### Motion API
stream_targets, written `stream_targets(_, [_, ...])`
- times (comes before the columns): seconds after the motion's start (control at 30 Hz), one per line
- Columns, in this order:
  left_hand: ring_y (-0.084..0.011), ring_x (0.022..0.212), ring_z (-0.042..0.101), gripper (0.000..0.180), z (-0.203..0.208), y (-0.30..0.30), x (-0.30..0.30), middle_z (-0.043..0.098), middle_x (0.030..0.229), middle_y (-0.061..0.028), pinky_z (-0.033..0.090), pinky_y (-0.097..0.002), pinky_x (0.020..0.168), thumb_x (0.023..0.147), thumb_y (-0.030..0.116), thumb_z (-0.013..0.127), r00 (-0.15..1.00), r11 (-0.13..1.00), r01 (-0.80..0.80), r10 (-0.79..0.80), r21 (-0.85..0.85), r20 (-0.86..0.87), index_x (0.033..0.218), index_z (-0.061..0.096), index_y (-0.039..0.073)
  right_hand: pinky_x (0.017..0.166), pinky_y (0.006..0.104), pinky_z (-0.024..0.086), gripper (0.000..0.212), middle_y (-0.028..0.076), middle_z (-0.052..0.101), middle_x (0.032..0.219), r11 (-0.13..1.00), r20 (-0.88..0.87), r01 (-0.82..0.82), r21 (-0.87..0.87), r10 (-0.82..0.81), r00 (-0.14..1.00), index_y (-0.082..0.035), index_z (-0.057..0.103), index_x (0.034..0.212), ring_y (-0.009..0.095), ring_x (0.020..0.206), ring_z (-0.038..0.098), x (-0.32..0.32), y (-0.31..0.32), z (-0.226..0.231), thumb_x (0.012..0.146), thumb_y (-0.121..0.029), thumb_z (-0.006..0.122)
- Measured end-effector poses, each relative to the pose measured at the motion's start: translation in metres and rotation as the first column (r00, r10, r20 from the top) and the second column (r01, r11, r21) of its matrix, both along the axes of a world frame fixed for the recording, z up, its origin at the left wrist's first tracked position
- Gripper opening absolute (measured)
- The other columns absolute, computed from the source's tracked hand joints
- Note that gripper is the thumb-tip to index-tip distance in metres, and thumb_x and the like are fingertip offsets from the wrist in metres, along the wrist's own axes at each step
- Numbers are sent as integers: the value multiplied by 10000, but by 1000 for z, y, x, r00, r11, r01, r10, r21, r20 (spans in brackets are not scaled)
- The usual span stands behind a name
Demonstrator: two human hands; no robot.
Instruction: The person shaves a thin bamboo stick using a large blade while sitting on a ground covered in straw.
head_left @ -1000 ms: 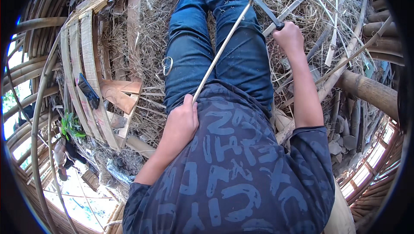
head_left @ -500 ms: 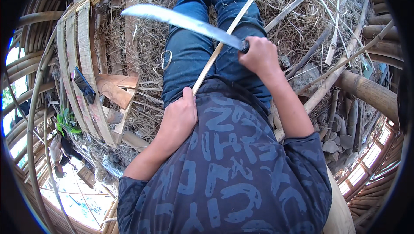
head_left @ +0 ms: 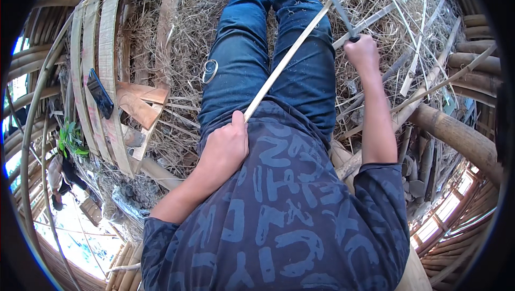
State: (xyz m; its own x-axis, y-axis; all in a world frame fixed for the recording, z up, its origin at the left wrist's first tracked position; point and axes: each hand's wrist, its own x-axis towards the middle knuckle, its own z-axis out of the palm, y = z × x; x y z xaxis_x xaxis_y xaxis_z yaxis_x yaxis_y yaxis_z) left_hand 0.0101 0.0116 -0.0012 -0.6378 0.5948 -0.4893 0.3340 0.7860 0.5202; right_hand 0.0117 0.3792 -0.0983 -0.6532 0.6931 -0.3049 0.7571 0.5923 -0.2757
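My left hand [head_left: 226, 143] is closed around the near end of a long pale bamboo strip [head_left: 289, 55], close against my shirt. From there the strip slants up and right across my legs. Farther out on the right, my right hand [head_left: 363, 53] grips the dark handle of a machete [head_left: 343, 17]. Its blade is turned nearly edge-on, points away from me and crosses the strip near the strip's far end. Whether blade and strip touch there I cannot tell. The machete's tip runs to the upper edge of the view.
A wooden slatted frame [head_left: 107, 38] lies on the left with a dark phone [head_left: 100, 93] on it. Dry shavings [head_left: 188, 38] cover the ground around my legs. On the right lie a thick bamboo pole [head_left: 456, 135] and several loose strips. Another person [head_left: 59, 175] is at the far left.
My right hand has moved right and farther away, swinging the machete from lying across my thighs to pointing away. The left hand still holds the strip in nearly the same place.
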Motion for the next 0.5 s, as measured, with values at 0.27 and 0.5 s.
stream_targets(0.27, [-462,641,586,123,-3,-2,-3,564,647,-272,445,-534,560,964,85,479,999,999,-35,36,-12,41,935,426,-22,758,475,550,235,211,682,768,940,-144,-329,-85,315,938,-53,714,814,399,781,676,21,-122,25,721,-267,688])
stream_targets(0.5, [-414,576,615,133,-9,-5,0,592,608,-225,484,-500,508,969,117,476,997,998,-22,26,52,-77,915,444,0,745,482,552,242,215,686,800,938,-129,-345,33,346,929,-48,706,796,392,789,678,9,-105,16,708,-272,686])
